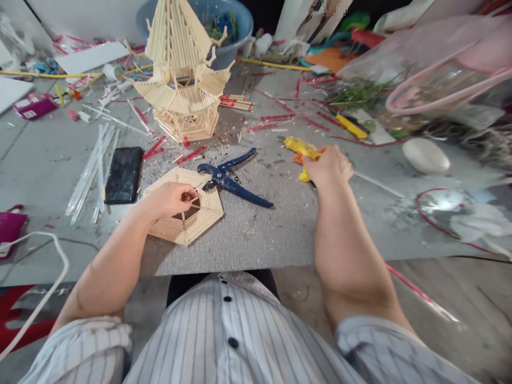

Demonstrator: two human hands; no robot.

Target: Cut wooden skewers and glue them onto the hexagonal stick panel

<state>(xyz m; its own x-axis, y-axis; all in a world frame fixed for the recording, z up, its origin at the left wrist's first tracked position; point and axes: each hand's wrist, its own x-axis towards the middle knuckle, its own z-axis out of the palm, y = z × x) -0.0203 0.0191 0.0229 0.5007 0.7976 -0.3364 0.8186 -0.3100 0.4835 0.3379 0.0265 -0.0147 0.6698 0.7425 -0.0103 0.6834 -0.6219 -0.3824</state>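
A hexagonal panel of thin wooden sticks (206, 218) lies flat near the table's front edge, with a dark opening at its middle. Over that opening my left hand (170, 200) is closed, fingertips pinched together by the thin crossing sticks; what is between them is too small to make out. Off to the right, my right hand (330, 165) is wrapped round a yellow hot glue gun (298, 145), its nozzle pointing left. A long translucent glue stick (378, 184) trails out behind that hand. Blue cutting pliers (234, 184) lie with handles spread, touching or very near the panel's right side.
A tiered pagoda model of sticks (186, 98) stands at the back, before a blue basin (236, 32). Left of the panel are a black phone (123, 176) and clear glue sticks (90, 173). Red-tipped scraps, a yellow cutter (352, 126) and a white oval object (426, 156) lie rightward.
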